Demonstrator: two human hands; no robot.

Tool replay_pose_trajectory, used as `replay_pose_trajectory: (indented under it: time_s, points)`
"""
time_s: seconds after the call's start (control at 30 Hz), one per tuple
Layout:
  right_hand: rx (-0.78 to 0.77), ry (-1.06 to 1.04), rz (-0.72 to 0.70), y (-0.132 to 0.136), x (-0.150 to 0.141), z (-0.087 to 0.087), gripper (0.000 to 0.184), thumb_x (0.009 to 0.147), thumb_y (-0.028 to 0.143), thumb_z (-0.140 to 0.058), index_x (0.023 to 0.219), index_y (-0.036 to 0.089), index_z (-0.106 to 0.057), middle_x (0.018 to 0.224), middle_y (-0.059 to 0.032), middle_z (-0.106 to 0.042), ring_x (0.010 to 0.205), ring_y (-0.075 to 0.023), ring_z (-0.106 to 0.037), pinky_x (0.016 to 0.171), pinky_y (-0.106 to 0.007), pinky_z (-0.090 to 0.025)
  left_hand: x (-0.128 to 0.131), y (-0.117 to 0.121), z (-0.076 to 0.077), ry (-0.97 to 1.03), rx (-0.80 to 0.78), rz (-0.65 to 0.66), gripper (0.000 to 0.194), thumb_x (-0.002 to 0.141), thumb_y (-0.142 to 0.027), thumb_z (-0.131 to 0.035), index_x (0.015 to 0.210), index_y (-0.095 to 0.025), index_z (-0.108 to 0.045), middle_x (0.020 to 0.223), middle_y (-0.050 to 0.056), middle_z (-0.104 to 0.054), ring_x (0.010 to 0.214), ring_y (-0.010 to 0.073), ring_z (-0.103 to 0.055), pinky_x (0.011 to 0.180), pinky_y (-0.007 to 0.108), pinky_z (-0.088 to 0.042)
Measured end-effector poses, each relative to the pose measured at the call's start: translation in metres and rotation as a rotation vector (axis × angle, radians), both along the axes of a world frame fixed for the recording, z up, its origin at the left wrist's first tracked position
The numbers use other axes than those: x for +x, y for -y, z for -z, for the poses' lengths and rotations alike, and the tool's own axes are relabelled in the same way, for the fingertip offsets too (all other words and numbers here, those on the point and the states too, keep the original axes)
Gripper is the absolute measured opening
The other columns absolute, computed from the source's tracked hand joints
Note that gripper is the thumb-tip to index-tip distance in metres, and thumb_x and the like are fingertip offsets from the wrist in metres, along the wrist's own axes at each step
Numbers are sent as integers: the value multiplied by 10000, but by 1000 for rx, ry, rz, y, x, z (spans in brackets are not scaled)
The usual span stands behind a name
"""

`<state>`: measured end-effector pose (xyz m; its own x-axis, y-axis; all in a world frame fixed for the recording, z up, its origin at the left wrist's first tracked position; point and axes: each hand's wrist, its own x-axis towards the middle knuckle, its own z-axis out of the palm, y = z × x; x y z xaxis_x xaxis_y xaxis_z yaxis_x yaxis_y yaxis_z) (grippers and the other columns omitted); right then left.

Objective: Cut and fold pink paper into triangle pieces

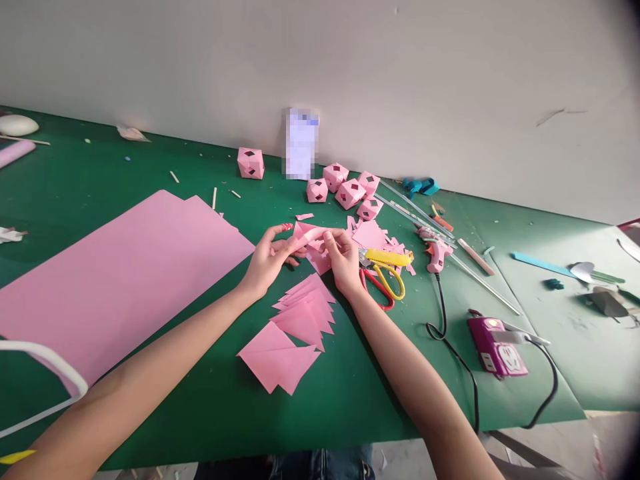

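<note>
Between both hands a small piece of pink paper (313, 235) is held up, bent or folded along its length. My left hand (273, 259) pinches its left end, and a red patterned wrap covers one fingertip. My right hand (342, 257) grips the other end between thumb and fingers. Just below lies a fanned row of pink paper squares (300, 313). Beside my right hand are scissors with red handles (381, 292) and a yellow-handled cutter (387, 258), partly over pink paper scraps (373, 235).
Several pink folded paper shapes (350, 193) sit near the wall by a propped phone (301, 143). Large pink sheets (130, 273) cover the left. On the right are a pink glue gun (438, 255), clear glue sticks (487, 291), a purple power block (497, 347) and trailing black cables.
</note>
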<state>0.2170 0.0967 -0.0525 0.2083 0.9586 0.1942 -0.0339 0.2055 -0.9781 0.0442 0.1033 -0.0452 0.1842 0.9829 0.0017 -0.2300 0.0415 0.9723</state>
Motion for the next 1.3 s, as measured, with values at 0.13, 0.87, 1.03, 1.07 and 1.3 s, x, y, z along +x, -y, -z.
replay_pose_trajectory:
  time_s: [0.13,0.87,1.03,1.07,1.3]
  points:
    - [-52,-40,-48,1,-1,0,413,924,631,-648,935,221,-688,899,-19,-707,659,-113,-605,527,-227,-444,0,1,1,-13,20,14,530,871,-538,-783,1198,-186,-560,904,64,-801,872,220,-793,676,285,-605]
    - [-186,142,-58,10,-8,-11,545,753,741,-763,727,234,-566,552,68,-503,456,-122,-518,440,-251,-390,-7,1,7,-301,229,-151,390,873,-414,-776,1159,-200,-620,782,1,-730,730,163,-713,684,263,-563]
    - [-160,234,16,20,-10,-15,523,853,699,-706,693,218,-577,556,46,-545,498,-124,-526,497,-262,-384,-8,3,6,-331,262,-174,383,866,-415,-786,1146,-205,-629,761,-9,-712,712,157,-704,667,253,-556]
    - [-147,218,28,21,-10,-15,534,890,697,-661,679,215,-577,564,36,-560,513,-127,-544,513,-265,-403,-8,4,7,-323,257,-174,392,861,-422,-792,1144,-205,-627,777,-4,-721,729,162,-713,681,258,-563]
    - [-109,-57,57,26,-2,-14,479,965,650,-575,1005,211,-761,791,-41,-744,712,-171,-712,602,-279,-526,-9,3,9,-266,205,-147,473,822,-488,-836,1147,-216,-627,819,14,-752,794,199,-749,715,279,-584]
